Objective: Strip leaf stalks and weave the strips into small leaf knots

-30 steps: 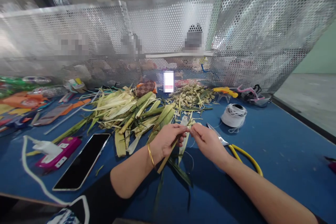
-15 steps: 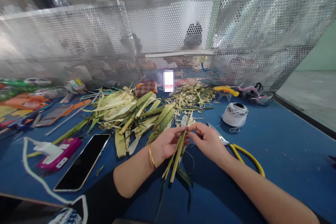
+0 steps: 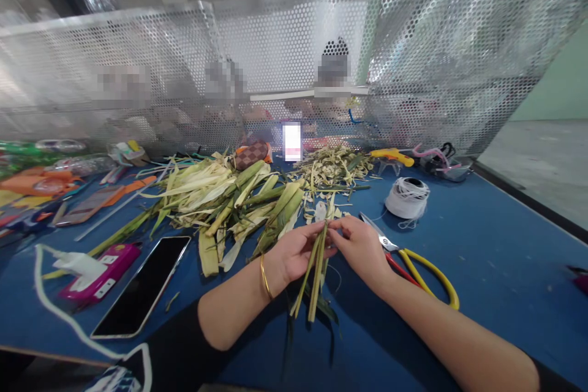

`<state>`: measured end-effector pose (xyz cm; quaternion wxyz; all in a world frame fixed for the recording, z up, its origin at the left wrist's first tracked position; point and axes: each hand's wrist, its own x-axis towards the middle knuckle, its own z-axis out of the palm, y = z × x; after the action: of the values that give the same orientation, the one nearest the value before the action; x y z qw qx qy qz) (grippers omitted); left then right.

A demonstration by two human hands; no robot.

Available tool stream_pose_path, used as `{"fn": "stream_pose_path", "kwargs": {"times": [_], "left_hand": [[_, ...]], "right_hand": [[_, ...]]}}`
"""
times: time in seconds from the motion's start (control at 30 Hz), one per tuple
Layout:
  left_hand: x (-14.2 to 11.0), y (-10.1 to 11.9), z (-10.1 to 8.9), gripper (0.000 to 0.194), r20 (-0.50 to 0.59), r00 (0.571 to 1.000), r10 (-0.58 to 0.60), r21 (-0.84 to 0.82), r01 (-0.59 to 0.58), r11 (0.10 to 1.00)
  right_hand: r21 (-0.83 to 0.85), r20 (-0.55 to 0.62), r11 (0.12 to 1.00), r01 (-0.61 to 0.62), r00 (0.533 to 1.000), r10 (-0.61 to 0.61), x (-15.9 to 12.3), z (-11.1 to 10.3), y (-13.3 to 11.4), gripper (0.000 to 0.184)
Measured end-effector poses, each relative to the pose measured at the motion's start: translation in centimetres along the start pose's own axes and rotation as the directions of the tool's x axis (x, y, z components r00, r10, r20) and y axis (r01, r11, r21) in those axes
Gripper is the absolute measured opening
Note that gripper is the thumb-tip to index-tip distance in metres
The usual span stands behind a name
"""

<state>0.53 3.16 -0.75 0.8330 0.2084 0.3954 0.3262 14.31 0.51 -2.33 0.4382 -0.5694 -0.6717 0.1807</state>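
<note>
Mid-frame: left hand (image 3: 294, 252) holds husk strips (image 3: 315, 288); right hand (image 3: 361, 248) at top, cannot tell grip. Likely bunching; next needs steady pinch.

To the right of the right hand (image 3: 361, 249), the scissors (image 3: 388, 244) lie just beside the knuckles, their handles reaching out past the wrist and blocking a low sideways pass. Beyond them the blue surface (image 3: 509, 257) offers a wide open stretch, with the thread roll (image 3: 407, 205) standing ahead and to the right. Ahead and left of the left hand (image 3: 296, 254), the husk heap (image 3: 206, 193) crowds the way; straight ahead, trimmings (image 3: 335, 165) lie before the perforated screen (image 3: 294, 30). Below both hands, hanging leaf strips (image 3: 315, 278) narrow the room between the forearms. The phone (image 3: 142, 288) lies left of the left forearm.
</note>
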Motion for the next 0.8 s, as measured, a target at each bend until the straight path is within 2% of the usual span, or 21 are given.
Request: {"fn": "stream_pose_path", "kwargs": {"times": [0.07,0.13,0.2,0.27,0.33,0.43,0.53,0.63,0.7,0.8], "left_hand": [[-0.1,-0.1,0.2,0.011,-0.019,0.999,0.028,0.03,-0.027,0.999],[-0.1,-0.3,0.3,0.007,-0.049,0.995,0.085,0.088,-0.08,0.993],[-0.1,-0.6,0.4,0.007,-0.083,0.982,0.168,0.188,-0.15,0.971],[-0.1,-0.7,0.4,0.008,-0.11,0.955,0.275,0.324,-0.227,0.918],[0.0,-0.9,0.3,0.016,-0.101,0.907,0.409,0.494,-0.311,0.812],[0.1,-1.0,0.1,0.024,0.001,0.802,0.598,0.737,-0.405,0.542],[0.3,-1.2,-0.2,0.02,0.157,0.724,0.672,0.86,-0.435,0.268],[0.4,-1.3,-0.4,0.012,0.269,0.68,0.682,0.896,-0.437,0.082],[0.5,-1.3,-0.6,0.01,0.28,0.683,0.675,0.911,-0.41,0.037],[0.7,-1.2,-0.7,0.01,0.247,0.698,0.672,0.93,-0.366,0.038]], "right_hand": [[0.108,0.055,0.991,-0.082,0.996,0.076,0.2,-0.1,0.2,0.014],[0.271,0.193,0.937,-0.221,0.966,0.172,0.6,-0.4,0.2,0.014],[0.423,0.352,0.824,-0.378,0.906,0.235,0.9,-0.9,0.2,0.017],[0.519,0.456,0.694,-0.499,0.848,0.269,1.2,-1.6,0.1,0.019],[0.567,0.503,0.589,-0.576,0.808,0.306,1.3,-2.0,0.0,0.021],[0.59,0.524,0.499,-0.635,0.771,0.362,1.4,-2.1,-0.1,0.023],[0.573,0.542,0.491,-0.656,0.753,0.373,1.2,-1.8,-0.2,0.024],[0.55,0.544,0.536,-0.64,0.762,0.351,0.9,-1.4,-0.2,0.024],[0.539,0.524,0.582,-0.609,0.784,0.334,0.9,-1.2,-0.1,0.023],[0.512,0.455,0.668,-0.541,0.83,0.324,1.1,-1.1,0.4,0.02]]}}
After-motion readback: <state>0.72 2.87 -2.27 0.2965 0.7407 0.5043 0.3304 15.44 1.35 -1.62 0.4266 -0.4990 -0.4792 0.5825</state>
